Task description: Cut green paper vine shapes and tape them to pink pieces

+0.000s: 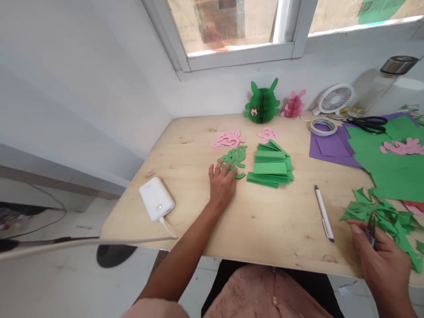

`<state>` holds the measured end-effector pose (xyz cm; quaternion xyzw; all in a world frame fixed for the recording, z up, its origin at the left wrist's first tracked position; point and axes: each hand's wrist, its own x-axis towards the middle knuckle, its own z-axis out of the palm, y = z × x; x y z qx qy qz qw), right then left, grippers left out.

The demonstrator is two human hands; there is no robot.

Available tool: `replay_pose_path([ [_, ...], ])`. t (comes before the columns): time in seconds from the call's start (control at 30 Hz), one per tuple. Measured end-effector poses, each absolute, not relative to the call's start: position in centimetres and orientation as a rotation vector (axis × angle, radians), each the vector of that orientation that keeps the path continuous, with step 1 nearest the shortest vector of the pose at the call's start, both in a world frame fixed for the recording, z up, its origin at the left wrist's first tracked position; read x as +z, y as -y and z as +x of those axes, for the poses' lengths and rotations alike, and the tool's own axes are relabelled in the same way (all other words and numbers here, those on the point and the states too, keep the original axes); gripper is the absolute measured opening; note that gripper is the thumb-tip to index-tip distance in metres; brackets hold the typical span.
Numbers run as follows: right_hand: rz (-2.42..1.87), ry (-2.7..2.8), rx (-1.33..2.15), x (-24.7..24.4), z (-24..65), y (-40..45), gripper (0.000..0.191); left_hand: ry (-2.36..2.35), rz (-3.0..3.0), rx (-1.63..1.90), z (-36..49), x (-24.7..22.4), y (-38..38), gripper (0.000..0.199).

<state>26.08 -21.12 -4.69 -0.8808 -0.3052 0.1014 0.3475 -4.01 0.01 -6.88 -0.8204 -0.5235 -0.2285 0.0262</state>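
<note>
My left hand (pixel 221 184) lies palm down on the table, fingers somewhat spread, its fingertips on a small pile of curved green paper cutouts (pixel 236 154). To its right is a loose stack of green paper strips (pixel 270 168). Pink paper cutouts (pixel 228 138) lie just beyond the green ones, with a smaller pink group (pixel 267 134) beside them. At the table's front right, my right hand (pixel 380 260) is closed around small dark scissors (pixel 371 230), their pointed end upward and the handles hidden in the palm. Green paper scraps (pixel 380 210) lie right by it.
A white pen (pixel 323 213) rests left of my right hand. A white power bank (pixel 157 198) with a cable is at left. Along the back stand green (pixel 264 106) and pink paper figures (pixel 293 105), a fan (pixel 336 98) and a bottle (pixel 380 86). Tape (pixel 323 127), black scissors (pixel 367 123) and green sheets (pixel 380 176) lie right.
</note>
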Motion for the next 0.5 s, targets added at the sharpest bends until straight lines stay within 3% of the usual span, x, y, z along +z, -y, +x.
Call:
replay_pose_path([
  [0.5,-2.219,0.792,0.242,-4.71,25.76,21.11,0.044,1.321,-2.648,-0.926,-3.41,-6.52,0.69,0.023],
])
